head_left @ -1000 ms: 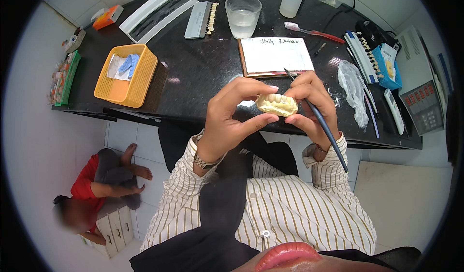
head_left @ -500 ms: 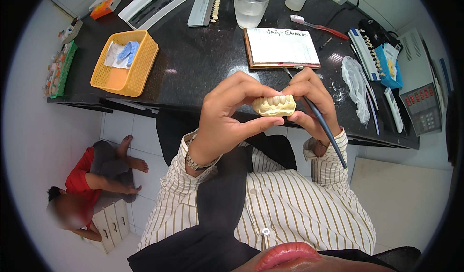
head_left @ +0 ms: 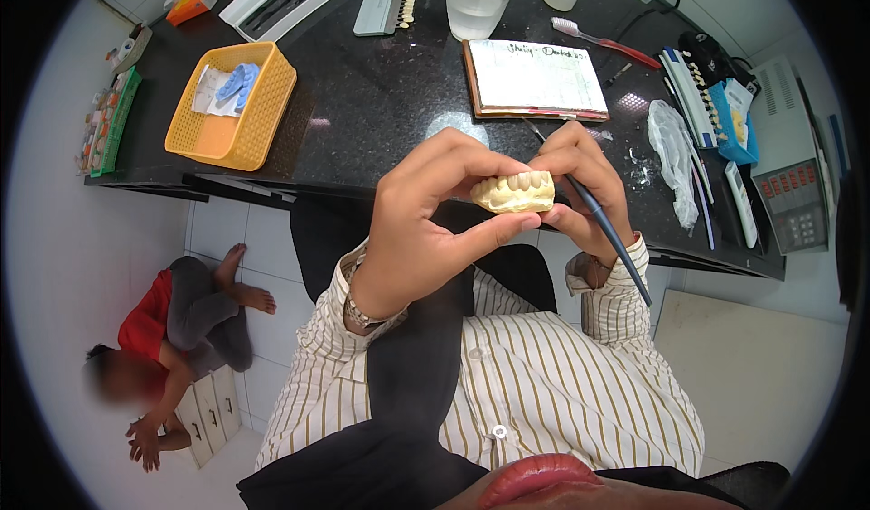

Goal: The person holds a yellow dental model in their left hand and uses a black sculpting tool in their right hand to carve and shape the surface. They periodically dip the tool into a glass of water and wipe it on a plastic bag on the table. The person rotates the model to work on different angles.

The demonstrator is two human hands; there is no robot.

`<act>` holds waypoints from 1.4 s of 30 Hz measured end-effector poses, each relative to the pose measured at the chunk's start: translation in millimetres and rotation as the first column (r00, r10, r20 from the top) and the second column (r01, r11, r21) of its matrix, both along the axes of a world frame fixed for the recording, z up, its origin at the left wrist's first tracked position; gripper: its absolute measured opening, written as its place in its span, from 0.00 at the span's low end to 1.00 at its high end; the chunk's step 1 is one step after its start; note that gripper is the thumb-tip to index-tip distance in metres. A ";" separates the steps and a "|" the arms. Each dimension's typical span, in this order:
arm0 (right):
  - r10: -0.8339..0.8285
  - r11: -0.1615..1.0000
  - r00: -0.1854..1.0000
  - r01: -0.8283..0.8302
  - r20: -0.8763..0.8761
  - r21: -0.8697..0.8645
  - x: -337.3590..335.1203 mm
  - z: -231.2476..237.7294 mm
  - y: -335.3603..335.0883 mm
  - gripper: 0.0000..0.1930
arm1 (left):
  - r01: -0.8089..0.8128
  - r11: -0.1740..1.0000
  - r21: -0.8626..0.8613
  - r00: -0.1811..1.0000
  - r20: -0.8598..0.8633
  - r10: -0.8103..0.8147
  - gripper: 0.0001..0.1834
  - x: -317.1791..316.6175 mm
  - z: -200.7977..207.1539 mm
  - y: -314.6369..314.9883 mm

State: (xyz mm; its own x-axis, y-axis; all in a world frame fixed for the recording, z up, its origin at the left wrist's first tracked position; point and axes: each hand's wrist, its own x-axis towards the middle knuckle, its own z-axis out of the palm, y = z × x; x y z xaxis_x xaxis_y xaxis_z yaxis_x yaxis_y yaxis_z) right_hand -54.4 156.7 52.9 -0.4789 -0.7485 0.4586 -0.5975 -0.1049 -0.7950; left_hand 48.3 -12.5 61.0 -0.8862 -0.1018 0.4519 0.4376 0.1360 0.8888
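Between both hands, in front of the bench edge, is a cream-yellow dental cast (head_left: 513,198) with a row of paler teeth along its top. My left hand (head_left: 441,204) pinches its left side, fingers curled above and thumb below. My right hand (head_left: 584,184) is closed at the right end, thumb tip and fingers close against the cast. A slim dark-handled brush (head_left: 609,229) is also in the right hand, slanting across the fingers. Its thin end points toward the bench and its handle end down over the sleeve. Part of the cast's left end is hidden by fingers.
On the black bench (head_left: 381,102) stand a yellow basket (head_left: 276,106) holding a blue impression, a glass of water (head_left: 478,7), a white palette pad (head_left: 535,75), shade guides (head_left: 385,2) and a red toothbrush (head_left: 607,43). A control unit (head_left: 788,156) is at right. A person (head_left: 172,329) sits on the floor.
The bench things sit slightly higher in view. My hands keep nearly the same hold on the cast and brush. The seated person's arms have shifted, with the hands now lower.
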 end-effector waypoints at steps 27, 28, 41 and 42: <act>-0.134 0.991 0.991 0.133 -0.013 -0.020 1.8 -7.0 5.8 0.18 | 0.017 0.980 0.198 1.000 -0.025 -0.012 0.20 -16.1 -18.3 9.4; -0.136 0.991 0.990 0.135 -0.040 -0.008 1.5 -5.6 6.1 0.18 | 0.024 0.979 0.200 0.999 -0.034 -0.017 0.20 -16.5 -19.6 8.9; -0.194 0.964 0.963 0.223 -0.189 0.147 1.1 8.2 2.4 0.16 | 0.028 0.996 -0.079 0.999 -0.041 -0.031 0.22 -28.7 -31.4 -13.1; -0.200 0.963 0.961 0.229 -0.189 0.144 1.0 7.3 1.9 0.16 | 0.031 0.998 -0.061 0.999 -0.039 -0.033 0.22 -29.1 -31.5 -12.3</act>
State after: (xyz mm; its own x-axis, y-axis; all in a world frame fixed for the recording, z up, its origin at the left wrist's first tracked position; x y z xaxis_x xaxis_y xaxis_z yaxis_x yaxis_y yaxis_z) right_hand -53.4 158.6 60.2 -0.5614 -0.7081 0.4282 -0.7202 0.1633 -0.6743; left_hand 19.2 -24.7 29.5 -0.8697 -0.0454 0.4915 0.4776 0.1739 0.8612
